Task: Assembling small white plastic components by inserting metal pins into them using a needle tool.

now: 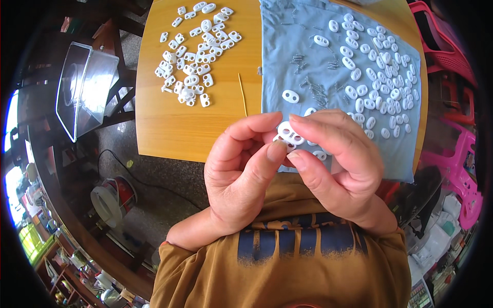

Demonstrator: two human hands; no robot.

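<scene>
Just in front of my body, both hands pinch a white plastic two-hole cord lock [290, 133] between thumbs and fingertips. Its oval face with two holes points up, and a second white part shows beneath it, partly hidden by my thumb. My left hand [241, 164] grips it from the left, fingers curled. From the other side, my right hand [341, 159] closes on it with thumb and index finger. Loose white oval pieces [290, 96] lie on the blue cloth [277, 66], with small metal springs [314, 92] in clusters beside them.
A pile of white two-hole blocks [192, 79] covers part of the wooden table [215, 128] at left. A thin yellow stick [242, 95] lies near the cloth's edge. A clear plastic box [84, 92] stands beyond the table, and pink plastic stools [454, 159] are at right.
</scene>
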